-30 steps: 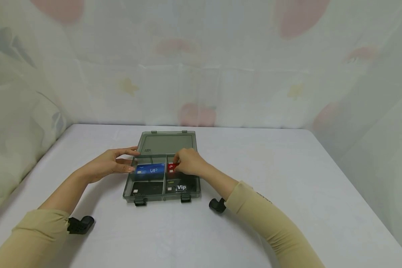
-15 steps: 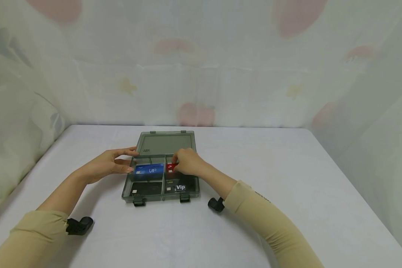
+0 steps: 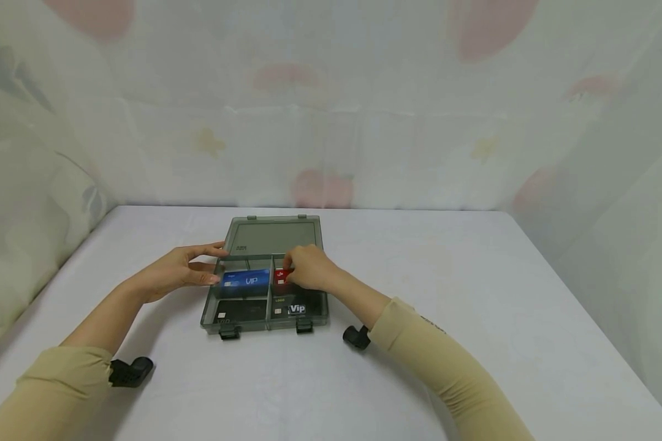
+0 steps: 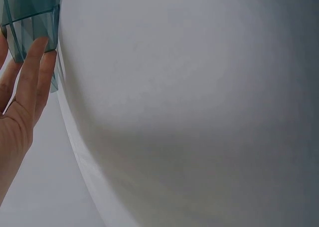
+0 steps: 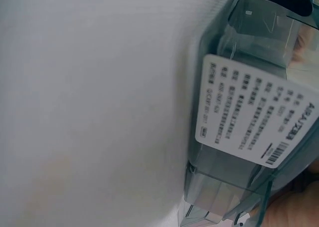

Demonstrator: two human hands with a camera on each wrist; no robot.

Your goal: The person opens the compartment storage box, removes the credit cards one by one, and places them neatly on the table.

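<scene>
- A table (image 3: 474, 318) covered in a plain white cloth is seen filling the lower half of the head view.
- The table is enclosed at the back and on both sides by a pale curtain (image 3: 364, 122).
- The curtain is printed with faded pink, yellow and grey shapes.
- Creases and folds are shown in the fabric.
- The scene is lit softly and evenly, with only faint shadows cast.

Blue card (image 3: 247, 280) tilted slightly higher in box (image 3: 265, 318); box nudged slightly left; hands barely shifted.
</scene>
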